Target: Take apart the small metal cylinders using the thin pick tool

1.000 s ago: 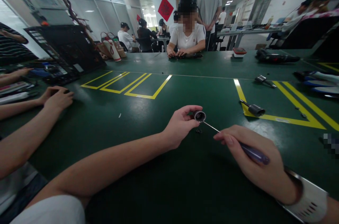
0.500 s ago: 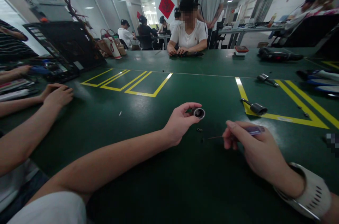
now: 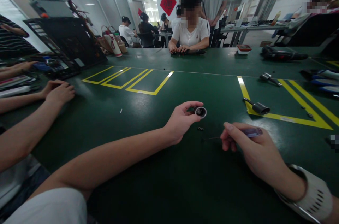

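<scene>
On green mat: left hand [image 3: 181,121] pinches shiny ring [image 3: 200,112]; right hand [image 3: 254,149] grips thin, perhaps metal, screwdriver [image 3: 245,133].

Small round metal-rimmed part [image 3: 200,111] pinched above table, thin purple-handled screwdriver [image 3: 238,134] lying level

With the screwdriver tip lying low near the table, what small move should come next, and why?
Probably raise the thin purple-handled screwdriver in the right hand toward the small round metal part held by the left hand: its tip points below the part, near tiny black pieces.
</scene>
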A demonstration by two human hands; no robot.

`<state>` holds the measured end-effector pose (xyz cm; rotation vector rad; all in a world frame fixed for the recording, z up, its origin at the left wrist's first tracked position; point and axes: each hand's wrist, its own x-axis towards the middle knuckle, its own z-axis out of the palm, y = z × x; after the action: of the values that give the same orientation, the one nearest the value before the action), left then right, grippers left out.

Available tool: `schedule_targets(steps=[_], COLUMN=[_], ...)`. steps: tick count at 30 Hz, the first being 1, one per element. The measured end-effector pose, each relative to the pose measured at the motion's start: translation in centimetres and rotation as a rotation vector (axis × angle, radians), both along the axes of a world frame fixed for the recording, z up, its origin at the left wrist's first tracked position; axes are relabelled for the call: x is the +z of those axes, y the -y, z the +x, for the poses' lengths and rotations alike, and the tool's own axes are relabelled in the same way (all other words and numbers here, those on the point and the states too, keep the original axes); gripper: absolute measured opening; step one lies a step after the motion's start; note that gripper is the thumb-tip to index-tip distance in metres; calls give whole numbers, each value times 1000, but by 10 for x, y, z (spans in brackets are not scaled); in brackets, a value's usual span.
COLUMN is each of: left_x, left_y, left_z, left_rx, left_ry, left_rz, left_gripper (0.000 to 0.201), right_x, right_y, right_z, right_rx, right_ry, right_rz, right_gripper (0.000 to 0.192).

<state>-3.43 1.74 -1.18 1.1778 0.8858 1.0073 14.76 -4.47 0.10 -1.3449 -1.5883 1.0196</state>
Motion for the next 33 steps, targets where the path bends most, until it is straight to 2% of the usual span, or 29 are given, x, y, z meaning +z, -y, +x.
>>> schedule_targets(steps=[9,14,18,25,28,33], left_x=[3,4,5,8,8,8], left_y=[3,3,5,10,11,13], left_z=[4,4,2,3,4,5], left_rx=[38,37,-4,-29,-19,-10], left_ry=[43,70,89,59,65,54], left_rz=[-52,-78,-87,-81,-79,-60], left_gripper=[37,37,37,37,37,36], right_x=[3,3,4,4,2,3], right_y=[6,9,12,16,17,17], right_z=[-9,-4,4,2,1,-2], right_rx=[61,1,-67,-94,-66,65], right_ry=[149,66,-4,126,188,293], right_rz=[143,239,357,524,555,593], right_gripper=[39,35,28,6,5,7])
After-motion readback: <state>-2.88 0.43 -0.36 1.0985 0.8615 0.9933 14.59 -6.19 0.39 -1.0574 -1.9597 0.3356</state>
